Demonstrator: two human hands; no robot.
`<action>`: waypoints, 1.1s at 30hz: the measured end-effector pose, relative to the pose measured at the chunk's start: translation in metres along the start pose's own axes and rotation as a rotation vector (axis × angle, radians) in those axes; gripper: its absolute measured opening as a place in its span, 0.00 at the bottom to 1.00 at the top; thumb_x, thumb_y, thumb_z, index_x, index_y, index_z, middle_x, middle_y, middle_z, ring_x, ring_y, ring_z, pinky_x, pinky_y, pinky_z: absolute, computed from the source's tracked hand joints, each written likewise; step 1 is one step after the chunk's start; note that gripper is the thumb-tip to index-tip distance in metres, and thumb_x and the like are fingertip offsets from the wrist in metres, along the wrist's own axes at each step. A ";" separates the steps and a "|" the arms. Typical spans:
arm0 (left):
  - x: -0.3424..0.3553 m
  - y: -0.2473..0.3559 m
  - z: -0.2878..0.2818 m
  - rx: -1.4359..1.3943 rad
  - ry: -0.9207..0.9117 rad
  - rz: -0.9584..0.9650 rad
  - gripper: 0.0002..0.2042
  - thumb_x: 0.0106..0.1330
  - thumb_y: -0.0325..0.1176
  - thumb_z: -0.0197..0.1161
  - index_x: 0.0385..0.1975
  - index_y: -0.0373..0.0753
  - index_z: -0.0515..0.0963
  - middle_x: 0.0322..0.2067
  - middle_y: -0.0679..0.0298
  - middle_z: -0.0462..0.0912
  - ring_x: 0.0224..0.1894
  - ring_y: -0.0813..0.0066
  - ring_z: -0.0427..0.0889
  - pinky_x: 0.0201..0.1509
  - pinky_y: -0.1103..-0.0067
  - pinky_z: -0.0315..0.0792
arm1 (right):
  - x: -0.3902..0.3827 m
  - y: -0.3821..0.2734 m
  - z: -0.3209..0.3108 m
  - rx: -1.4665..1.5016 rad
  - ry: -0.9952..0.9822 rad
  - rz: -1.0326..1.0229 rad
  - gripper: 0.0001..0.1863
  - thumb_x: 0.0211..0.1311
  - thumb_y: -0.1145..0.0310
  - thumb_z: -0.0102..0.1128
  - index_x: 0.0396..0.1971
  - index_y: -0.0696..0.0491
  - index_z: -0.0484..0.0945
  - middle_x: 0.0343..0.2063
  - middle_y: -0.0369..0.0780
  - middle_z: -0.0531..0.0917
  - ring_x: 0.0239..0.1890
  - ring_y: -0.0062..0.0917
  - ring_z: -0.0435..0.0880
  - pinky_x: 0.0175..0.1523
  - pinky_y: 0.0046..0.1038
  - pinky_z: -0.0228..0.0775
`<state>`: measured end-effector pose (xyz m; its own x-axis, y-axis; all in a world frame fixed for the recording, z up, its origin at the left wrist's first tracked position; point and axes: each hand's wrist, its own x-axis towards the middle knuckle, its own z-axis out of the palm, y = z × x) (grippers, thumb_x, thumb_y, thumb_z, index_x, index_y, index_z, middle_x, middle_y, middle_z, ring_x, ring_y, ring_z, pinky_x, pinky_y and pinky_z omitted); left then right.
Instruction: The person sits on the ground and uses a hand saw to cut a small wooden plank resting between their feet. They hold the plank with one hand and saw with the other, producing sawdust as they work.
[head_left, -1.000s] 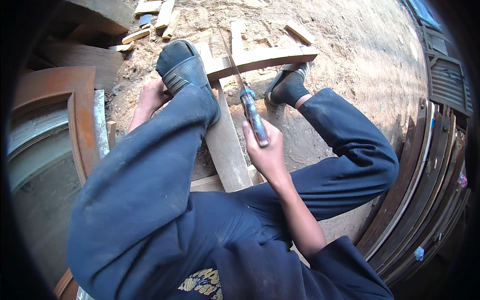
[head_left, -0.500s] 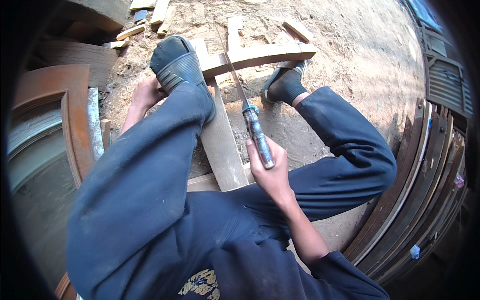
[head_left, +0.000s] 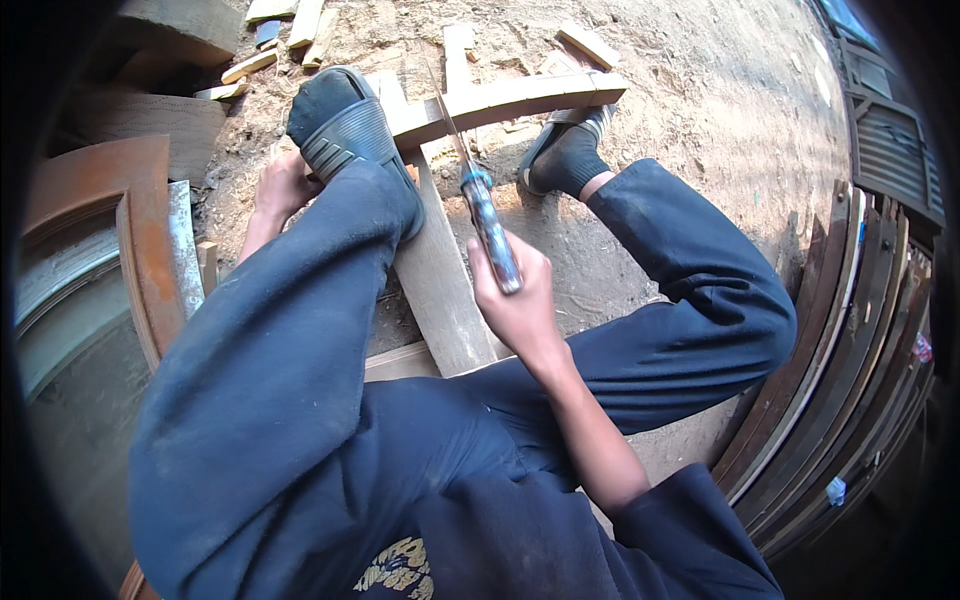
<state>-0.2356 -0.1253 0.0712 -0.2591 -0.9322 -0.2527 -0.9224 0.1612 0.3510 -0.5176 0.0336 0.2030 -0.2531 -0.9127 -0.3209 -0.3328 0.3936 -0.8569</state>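
Observation:
My right hand [head_left: 517,300] grips the mottled handle of a chisel [head_left: 480,205]; its thin blade points away and its tip meets the curved wooden piece [head_left: 520,97] lying across a long plank [head_left: 440,280]. My left foot in a dark slipper [head_left: 345,130] presses on the plank where the two pieces cross. My right foot [head_left: 565,155] rests on the ground just below the curved piece. My left hand [head_left: 282,185] is down on the sandy ground left of the slipper, fingers partly hidden by my knee; whether it holds anything is unclear.
Sawdust-covered ground [head_left: 700,90] surrounds the work. Small wood offcuts [head_left: 290,25] lie at the top left. A curved brown wooden frame [head_left: 110,230] stands at my left. Stacked arched wooden frames [head_left: 850,330] line the right side.
My right hand has drawn the chisel back toward me and slightly right, the handle now lower in view. My feet and left hand stay in place.

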 end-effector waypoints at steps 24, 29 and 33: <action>-0.004 0.020 -0.016 -0.075 0.006 0.010 0.18 0.49 0.38 0.74 0.40 0.43 0.80 0.38 0.53 0.83 0.39 0.47 0.83 0.45 0.61 0.76 | -0.008 0.004 -0.014 0.041 -0.031 0.106 0.14 0.62 0.70 0.58 0.19 0.60 0.71 0.11 0.40 0.68 0.16 0.18 0.65 0.25 0.31 0.60; 0.000 -0.007 0.006 -0.056 0.112 0.126 0.20 0.49 0.40 0.73 0.42 0.43 0.78 0.35 0.52 0.84 0.39 0.48 0.83 0.45 0.60 0.76 | 0.035 0.006 0.015 0.057 -0.011 0.015 0.16 0.66 0.69 0.58 0.18 0.57 0.69 0.13 0.28 0.65 0.19 0.10 0.60 0.22 0.23 0.53; -0.001 -0.004 0.004 -0.062 0.069 0.062 0.18 0.49 0.41 0.73 0.38 0.43 0.79 0.32 0.52 0.84 0.36 0.48 0.83 0.44 0.61 0.76 | -0.006 -0.003 -0.013 0.036 -0.026 0.073 0.13 0.62 0.71 0.58 0.19 0.60 0.71 0.11 0.40 0.68 0.16 0.18 0.65 0.25 0.30 0.61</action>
<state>-0.2331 -0.1237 0.0665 -0.2924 -0.9417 -0.1665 -0.8853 0.2007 0.4196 -0.5273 0.0396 0.2129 -0.2519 -0.8843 -0.3932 -0.2817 0.4557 -0.8444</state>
